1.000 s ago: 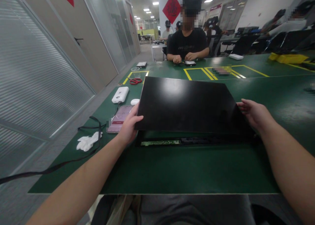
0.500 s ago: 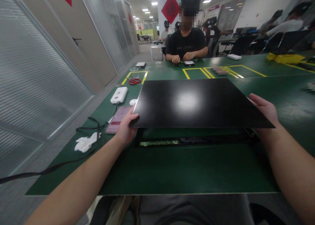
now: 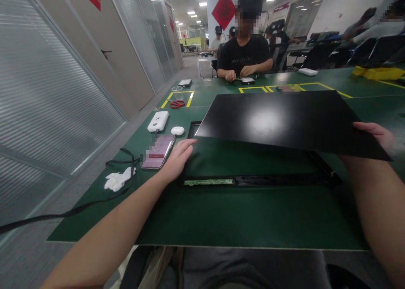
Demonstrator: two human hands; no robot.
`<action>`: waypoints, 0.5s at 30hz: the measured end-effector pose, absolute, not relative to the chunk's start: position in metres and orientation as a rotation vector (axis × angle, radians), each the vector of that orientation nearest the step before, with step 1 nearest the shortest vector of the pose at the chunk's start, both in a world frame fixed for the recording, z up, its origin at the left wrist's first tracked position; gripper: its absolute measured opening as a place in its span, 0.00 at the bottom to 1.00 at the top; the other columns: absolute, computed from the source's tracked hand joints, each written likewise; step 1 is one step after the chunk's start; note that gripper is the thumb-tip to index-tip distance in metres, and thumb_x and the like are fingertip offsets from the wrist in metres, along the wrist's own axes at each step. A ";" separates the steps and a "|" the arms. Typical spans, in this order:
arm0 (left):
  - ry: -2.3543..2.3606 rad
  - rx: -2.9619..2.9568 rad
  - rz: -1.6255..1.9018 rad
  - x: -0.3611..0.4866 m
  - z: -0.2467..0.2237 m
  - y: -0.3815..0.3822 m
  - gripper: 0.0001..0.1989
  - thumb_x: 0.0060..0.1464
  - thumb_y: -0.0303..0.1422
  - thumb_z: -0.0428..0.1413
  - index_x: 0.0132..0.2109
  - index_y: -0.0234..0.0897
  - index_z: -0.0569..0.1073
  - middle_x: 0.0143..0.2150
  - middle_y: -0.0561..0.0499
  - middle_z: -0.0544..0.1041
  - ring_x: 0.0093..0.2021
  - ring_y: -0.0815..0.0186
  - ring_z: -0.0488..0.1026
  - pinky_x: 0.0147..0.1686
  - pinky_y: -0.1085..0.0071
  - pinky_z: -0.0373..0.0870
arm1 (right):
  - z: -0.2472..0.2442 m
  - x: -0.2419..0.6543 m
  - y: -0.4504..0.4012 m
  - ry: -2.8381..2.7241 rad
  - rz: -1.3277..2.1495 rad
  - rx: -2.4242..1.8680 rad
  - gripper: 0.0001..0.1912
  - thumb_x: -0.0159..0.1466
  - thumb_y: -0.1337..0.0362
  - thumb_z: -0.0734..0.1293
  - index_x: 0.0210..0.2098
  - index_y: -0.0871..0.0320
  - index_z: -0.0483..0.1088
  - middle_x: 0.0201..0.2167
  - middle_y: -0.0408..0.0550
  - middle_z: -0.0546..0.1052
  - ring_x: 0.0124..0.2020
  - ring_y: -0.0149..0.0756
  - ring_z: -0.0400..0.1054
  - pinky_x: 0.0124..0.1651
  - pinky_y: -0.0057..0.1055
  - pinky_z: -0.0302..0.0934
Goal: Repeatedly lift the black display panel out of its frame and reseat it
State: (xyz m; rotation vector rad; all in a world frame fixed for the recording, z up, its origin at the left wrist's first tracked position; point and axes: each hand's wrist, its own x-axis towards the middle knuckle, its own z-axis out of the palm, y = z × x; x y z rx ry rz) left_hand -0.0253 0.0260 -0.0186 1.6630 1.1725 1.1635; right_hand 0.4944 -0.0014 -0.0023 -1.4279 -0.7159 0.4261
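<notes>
A glossy black flat panel (image 3: 278, 120), like a display screen, is held above the table by its right edge. My right hand (image 3: 378, 136) grips that edge, thumb on top and the other fingers underneath, partly hidden. My left hand (image 3: 180, 158) is off the panel, fingers stretched out just below its left corner. Under the panel a thin black rectangular frame (image 3: 272, 179) lies on the green table (image 3: 240, 221), its far side mostly covered. A narrow green circuit board (image 3: 209, 182) runs along the frame's near side.
Left of the frame are a phone (image 3: 158, 152), a white power bank (image 3: 158, 121), a white earbud case (image 3: 177, 130) and crumpled white gloves (image 3: 118, 180) beside a black strap (image 3: 63, 215). Red-handled scissors (image 3: 177, 104) lie farther back. A person (image 3: 245, 55) sits opposite, handling a small device.
My left hand has let go of the panel's left edge. The panel has moved right in my right hand and now slants down to the right, uncovering more of the frame.
</notes>
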 end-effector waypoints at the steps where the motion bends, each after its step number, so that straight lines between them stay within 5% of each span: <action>1: 1.211 1.778 1.115 -0.027 -0.019 0.026 0.19 0.55 0.48 0.62 0.49 0.45 0.81 0.58 0.46 0.77 0.65 0.49 0.65 0.71 0.54 0.49 | 0.000 0.489 0.000 -0.634 0.495 -1.332 0.05 0.51 0.62 0.65 0.29 0.54 0.71 0.43 0.54 0.79 0.51 0.57 0.72 0.48 0.58 0.68; 9: 1.377 2.247 0.727 -0.034 -0.026 0.029 0.23 0.61 0.42 0.54 0.60 0.40 0.73 0.65 0.40 0.69 0.68 0.50 0.63 0.68 0.46 0.55 | 0.012 0.478 0.009 -0.186 0.613 -0.783 0.08 0.48 0.72 0.60 0.27 0.56 0.64 0.39 0.47 0.74 0.39 0.35 0.72 0.31 0.33 0.71; 15: 1.393 2.338 0.676 -0.035 -0.030 0.032 0.23 0.57 0.30 0.53 0.59 0.39 0.73 0.65 0.39 0.69 0.68 0.49 0.63 0.68 0.44 0.55 | 0.012 0.489 0.009 -0.202 0.468 -0.708 0.06 0.52 0.71 0.58 0.23 0.54 0.57 0.35 0.48 0.70 0.37 0.36 0.72 0.33 0.39 0.73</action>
